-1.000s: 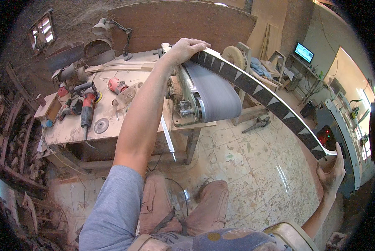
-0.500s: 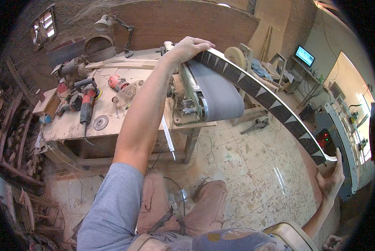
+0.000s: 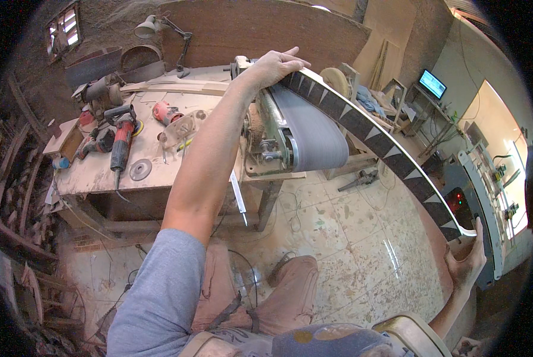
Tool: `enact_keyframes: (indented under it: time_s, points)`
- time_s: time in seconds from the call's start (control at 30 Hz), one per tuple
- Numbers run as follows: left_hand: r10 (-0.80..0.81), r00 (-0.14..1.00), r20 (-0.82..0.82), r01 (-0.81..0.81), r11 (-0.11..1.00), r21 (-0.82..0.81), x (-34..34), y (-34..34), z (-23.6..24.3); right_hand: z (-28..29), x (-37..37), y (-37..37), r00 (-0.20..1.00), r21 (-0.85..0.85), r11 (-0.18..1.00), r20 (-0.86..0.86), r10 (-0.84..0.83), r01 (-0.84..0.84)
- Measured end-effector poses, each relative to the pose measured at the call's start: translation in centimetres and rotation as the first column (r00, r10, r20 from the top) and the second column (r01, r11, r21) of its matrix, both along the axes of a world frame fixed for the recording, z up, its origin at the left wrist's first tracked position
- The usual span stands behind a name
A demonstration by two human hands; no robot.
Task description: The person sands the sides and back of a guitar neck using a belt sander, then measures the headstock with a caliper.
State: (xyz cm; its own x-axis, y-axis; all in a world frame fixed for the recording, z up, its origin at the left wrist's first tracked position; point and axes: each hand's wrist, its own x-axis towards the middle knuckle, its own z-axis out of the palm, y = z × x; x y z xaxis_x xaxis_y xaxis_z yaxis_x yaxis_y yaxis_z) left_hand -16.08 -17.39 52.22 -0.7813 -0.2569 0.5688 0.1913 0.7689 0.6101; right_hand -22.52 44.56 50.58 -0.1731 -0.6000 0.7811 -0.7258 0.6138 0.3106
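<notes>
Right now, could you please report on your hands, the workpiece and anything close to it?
Left hand on upper end of curved strip. Right hand holding lower end. It arches between both. Sanding belt close beside, contact unclear.

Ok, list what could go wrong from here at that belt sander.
The bare left hand is on the upper end of the curved strip, close to the sanding belt; a slip could scrape that hand.
The right hand holds the lower end, far from the belt, so the long piece might twist or catch.
A narrow white bar juts past the bench edge and could get knocked.
</notes>
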Motion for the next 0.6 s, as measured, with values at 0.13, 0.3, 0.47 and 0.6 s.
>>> enact_keyframes:
  time_s: [0.13,0.3,0.47,0.6]
  points:
    - [-0.020,1.000,0.010,0.019,1.000,0.007,0.1,0.3,0.3,0.2,0.8,-0.1,0.998,-0.008,1.000,0.061,-0.001,0.002]
    - [-0.042,0.999,0.004,0.041,0.998,0.038,-0.1,-0.2,0.2,0.3,0.8,-0.4,0.999,0.003,1.000,0.045,0.027,-0.027]
    - [-0.068,0.998,-0.007,0.068,0.995,0.066,-0.2,-0.4,0.1,-0.6,0.0,0.3,0.977,-0.055,0.997,0.208,-0.039,0.052]
    - [-0.059,0.998,-0.013,0.060,0.996,0.061,0.3,-0.2,0.2,-0.3,-0.1,-0.4,0.997,-0.009,1.000,0.081,-0.015,0.016]
